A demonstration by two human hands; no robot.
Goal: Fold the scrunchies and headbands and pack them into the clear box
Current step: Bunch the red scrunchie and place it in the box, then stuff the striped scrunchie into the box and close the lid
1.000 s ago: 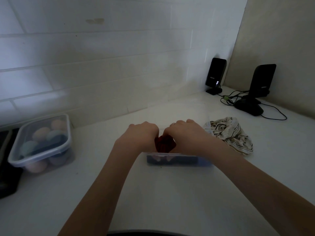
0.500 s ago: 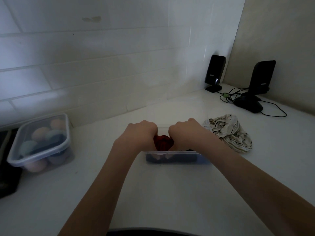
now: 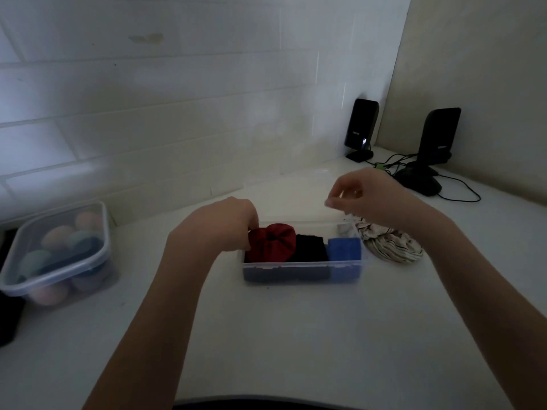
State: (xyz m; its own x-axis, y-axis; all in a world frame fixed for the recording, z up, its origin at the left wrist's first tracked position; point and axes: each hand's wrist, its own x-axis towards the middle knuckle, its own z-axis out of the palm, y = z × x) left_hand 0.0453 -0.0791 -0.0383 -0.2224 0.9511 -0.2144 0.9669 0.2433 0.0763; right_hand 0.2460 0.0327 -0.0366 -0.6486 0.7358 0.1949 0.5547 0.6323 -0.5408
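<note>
head view | step: red scrunchie (image 3: 272, 242) is pressed into left end of clear box (image 3: 302, 266) by left hand (image 3: 228, 224), grip closed on it | right hand (image 3: 359, 192) raised, grip loosely curled, empty | next: striped headband (image 3: 390, 245) on table (image 3: 296, 335), judged to need folding, packing

Left hand (image 3: 225, 224) reaching forward, fingers curled downward and pressing; right hand (image 3: 365, 193) hovering higher, fingers loosely pinched, both forearms extending forward.

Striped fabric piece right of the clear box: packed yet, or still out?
Still out. The striped fabric piece lies crumpled on the counter, outside the clear box, partly behind the right hand.
</note>
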